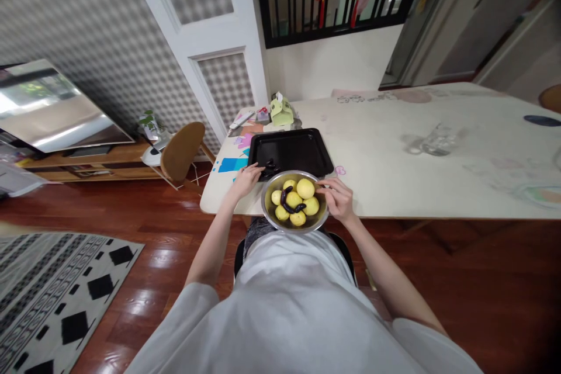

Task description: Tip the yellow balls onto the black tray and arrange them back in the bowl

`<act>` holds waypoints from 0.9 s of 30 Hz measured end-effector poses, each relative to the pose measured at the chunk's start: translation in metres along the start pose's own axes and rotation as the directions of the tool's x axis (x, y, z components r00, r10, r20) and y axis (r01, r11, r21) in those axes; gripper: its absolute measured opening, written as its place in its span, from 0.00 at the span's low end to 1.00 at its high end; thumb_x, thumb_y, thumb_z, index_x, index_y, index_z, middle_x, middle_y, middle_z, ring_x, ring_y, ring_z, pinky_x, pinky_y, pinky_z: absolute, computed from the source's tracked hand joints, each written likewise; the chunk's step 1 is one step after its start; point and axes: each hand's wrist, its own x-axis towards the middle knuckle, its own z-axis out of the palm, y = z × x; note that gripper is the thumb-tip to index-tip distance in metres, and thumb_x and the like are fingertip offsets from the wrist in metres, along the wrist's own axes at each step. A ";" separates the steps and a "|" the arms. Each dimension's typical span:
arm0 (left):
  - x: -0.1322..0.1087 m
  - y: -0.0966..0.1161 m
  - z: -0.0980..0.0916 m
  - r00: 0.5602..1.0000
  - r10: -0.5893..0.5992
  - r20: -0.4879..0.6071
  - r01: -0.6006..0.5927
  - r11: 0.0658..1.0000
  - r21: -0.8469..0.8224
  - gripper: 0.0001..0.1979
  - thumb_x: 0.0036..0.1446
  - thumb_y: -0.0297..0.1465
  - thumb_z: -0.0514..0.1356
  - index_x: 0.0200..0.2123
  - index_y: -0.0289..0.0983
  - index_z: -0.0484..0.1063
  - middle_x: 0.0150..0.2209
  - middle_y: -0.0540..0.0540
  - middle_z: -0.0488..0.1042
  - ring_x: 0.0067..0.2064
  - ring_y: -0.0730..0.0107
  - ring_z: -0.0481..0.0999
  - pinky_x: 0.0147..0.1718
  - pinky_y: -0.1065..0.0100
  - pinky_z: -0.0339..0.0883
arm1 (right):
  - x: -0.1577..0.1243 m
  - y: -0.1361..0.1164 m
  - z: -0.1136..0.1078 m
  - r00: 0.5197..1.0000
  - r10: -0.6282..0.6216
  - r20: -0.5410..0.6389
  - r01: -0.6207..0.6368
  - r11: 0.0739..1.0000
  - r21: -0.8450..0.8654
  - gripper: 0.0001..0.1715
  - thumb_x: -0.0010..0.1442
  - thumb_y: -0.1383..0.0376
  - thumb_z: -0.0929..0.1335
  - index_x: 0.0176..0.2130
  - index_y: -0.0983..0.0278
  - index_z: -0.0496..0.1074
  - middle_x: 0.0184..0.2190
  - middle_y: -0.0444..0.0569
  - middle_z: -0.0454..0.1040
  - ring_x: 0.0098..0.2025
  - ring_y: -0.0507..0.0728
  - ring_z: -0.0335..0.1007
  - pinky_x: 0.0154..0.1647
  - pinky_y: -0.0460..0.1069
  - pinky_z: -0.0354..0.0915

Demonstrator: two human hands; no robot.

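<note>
My right hand (338, 197) is closed on the right rim of a round metal bowl (266, 212), fingers over the edge. In the bowl lie several yellow lemons (305, 189) with dark purple, curved pieces that look like slim eggplants (286, 201) on top. The bowl is at the table's front edge, close to my body. My left hand (248, 180) reaches over the near left corner of a black tray (298, 149), fingers stretched out. Its fingertips are close to small dark pieces (269, 165) in the tray; whether they touch is unclear.
A white table (372, 187) extends far to the right, with a clear glass item (438, 141) on it. Behind the tray stand a green tissue box (281, 112) and a white remote (242, 120). A wooden chair (182, 153) is at the left.
</note>
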 end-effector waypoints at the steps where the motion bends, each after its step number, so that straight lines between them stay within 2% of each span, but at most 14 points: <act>1: 0.000 -0.001 0.001 1.000 -0.003 0.004 0.003 1.000 -0.009 0.20 0.75 0.30 0.49 0.61 0.40 0.75 0.64 0.40 0.76 0.72 0.54 0.66 0.69 0.45 0.58 | 0.000 0.000 0.000 1.000 -0.003 -0.004 0.003 1.000 0.002 0.20 0.71 0.66 0.62 0.38 0.60 0.82 0.42 0.55 0.83 0.44 0.63 0.78 0.44 0.61 0.75; 7: 0.002 -0.005 0.005 0.999 0.002 -0.038 -0.004 0.999 -0.052 0.19 0.74 0.28 0.50 0.59 0.37 0.77 0.59 0.38 0.78 0.64 0.55 0.74 0.67 0.49 0.63 | 0.000 0.000 0.000 1.000 0.004 -0.003 -0.004 1.000 0.004 0.20 0.71 0.65 0.62 0.38 0.60 0.83 0.42 0.55 0.83 0.44 0.63 0.78 0.45 0.61 0.75; 12: 0.006 -0.005 0.011 0.987 0.028 -0.156 -0.049 0.990 -0.129 0.16 0.70 0.26 0.55 0.54 0.37 0.79 0.50 0.40 0.79 0.53 0.59 0.80 0.58 0.56 0.72 | 0.000 0.000 0.000 1.000 -0.011 -0.006 0.011 1.000 0.015 0.19 0.71 0.66 0.62 0.39 0.60 0.82 0.42 0.55 0.83 0.44 0.63 0.78 0.45 0.61 0.75; 15: 0.008 -0.004 0.012 0.979 0.017 -0.201 -0.050 0.985 -0.162 0.14 0.68 0.26 0.57 0.50 0.37 0.81 0.47 0.40 0.81 0.50 0.58 0.81 0.54 0.57 0.75 | 0.000 0.000 0.000 1.000 0.005 -0.001 -0.005 1.000 0.010 0.19 0.71 0.65 0.62 0.38 0.60 0.82 0.42 0.55 0.83 0.44 0.63 0.78 0.45 0.62 0.75; 21: 0.021 -0.006 0.010 0.984 -0.032 -0.176 0.006 0.989 -0.148 0.11 0.63 0.24 0.63 0.45 0.38 0.83 0.47 0.39 0.84 0.49 0.55 0.83 0.55 0.55 0.76 | 0.001 0.000 0.000 1.000 -0.003 -0.005 0.003 1.000 0.000 0.20 0.71 0.65 0.62 0.38 0.60 0.82 0.41 0.54 0.83 0.43 0.62 0.78 0.44 0.61 0.75; 27: 0.038 -0.003 0.011 0.990 -0.080 -0.120 0.065 0.991 -0.119 0.12 0.57 0.20 0.66 0.42 0.38 0.84 0.42 0.41 0.85 0.45 0.54 0.84 0.52 0.56 0.77 | 0.001 0.000 0.000 1.000 -0.027 -0.005 0.027 1.000 0.007 0.19 0.71 0.67 0.62 0.38 0.61 0.82 0.42 0.55 0.83 0.44 0.62 0.78 0.44 0.60 0.74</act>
